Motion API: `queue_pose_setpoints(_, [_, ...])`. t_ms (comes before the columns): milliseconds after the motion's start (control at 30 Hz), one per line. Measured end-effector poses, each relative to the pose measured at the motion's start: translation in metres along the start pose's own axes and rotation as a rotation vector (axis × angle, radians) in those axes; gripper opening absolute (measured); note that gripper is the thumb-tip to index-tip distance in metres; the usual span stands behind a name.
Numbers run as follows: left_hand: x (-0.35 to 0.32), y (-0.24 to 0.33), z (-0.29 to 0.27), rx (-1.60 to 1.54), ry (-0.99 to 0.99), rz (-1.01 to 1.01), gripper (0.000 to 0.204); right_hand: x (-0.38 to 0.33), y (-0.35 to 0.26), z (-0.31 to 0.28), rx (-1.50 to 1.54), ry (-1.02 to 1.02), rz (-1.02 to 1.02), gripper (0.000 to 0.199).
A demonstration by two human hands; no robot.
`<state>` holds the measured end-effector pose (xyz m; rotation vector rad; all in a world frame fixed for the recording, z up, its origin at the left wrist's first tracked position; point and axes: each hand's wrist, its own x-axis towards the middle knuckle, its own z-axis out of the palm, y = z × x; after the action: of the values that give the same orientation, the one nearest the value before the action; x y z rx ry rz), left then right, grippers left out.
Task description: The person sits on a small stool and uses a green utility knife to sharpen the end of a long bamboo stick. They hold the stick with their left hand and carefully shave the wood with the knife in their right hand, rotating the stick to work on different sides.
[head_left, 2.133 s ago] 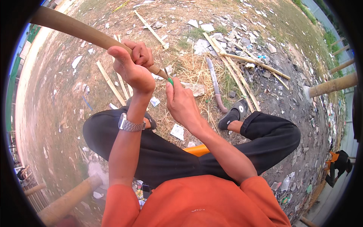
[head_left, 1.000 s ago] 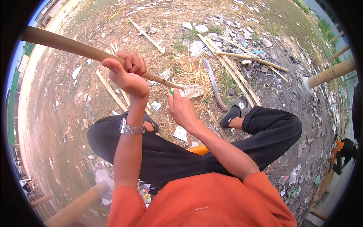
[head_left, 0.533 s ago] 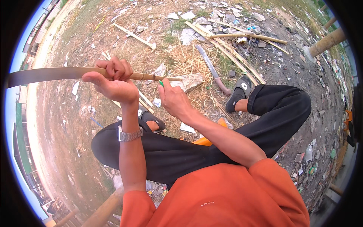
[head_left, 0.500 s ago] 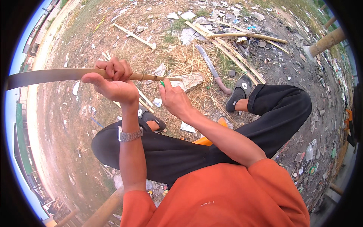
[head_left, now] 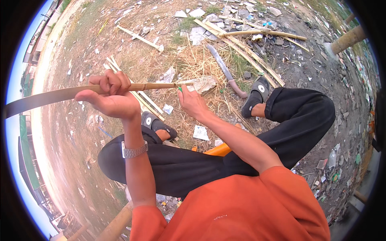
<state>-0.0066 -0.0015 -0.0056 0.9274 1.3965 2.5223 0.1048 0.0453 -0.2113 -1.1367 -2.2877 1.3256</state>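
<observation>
A long bamboo strip (head_left: 46,95) runs from the far left across to a pale wooden block (head_left: 204,84) on the ground. My left hand (head_left: 114,100) is palm up, fingers curled over the strip and thumb beneath. Close to the strip's right end, my right hand (head_left: 194,104) is closed on a small green object (head_left: 180,89); most of it is hidden in the fingers, so its kind is unclear. Just right of the block lies a long curved knife (head_left: 220,62) with a brownish handle.
Split bamboo pieces (head_left: 245,54) lie beyond the knife, and thin strips (head_left: 150,105) rest near my left foot. Dry straw (head_left: 201,60) surrounds the block. An orange seat (head_left: 219,150) shows between my legs. A bamboo post (head_left: 349,40) stands at the right.
My left hand has shifted left and slightly nearer me, and the strip's left end has dropped lower in view. The right hand has moved slightly right, to the strip's tip.
</observation>
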Motion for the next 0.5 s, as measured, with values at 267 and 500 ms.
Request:
queue_pose_setpoints(267, [0.016, -0.002, -0.008, 0.039, 0.062, 0.009, 0.063, 0.004, -0.012, 0.008, -0.034, 0.046, -0.049, 0.025])
queue_pose_setpoints(500, [0.009, -0.002, -0.008, 0.013, 0.033, -0.003, 0.063, -0.003, -0.028, 0.000, 0.136, -0.009, -0.069, 0.025])
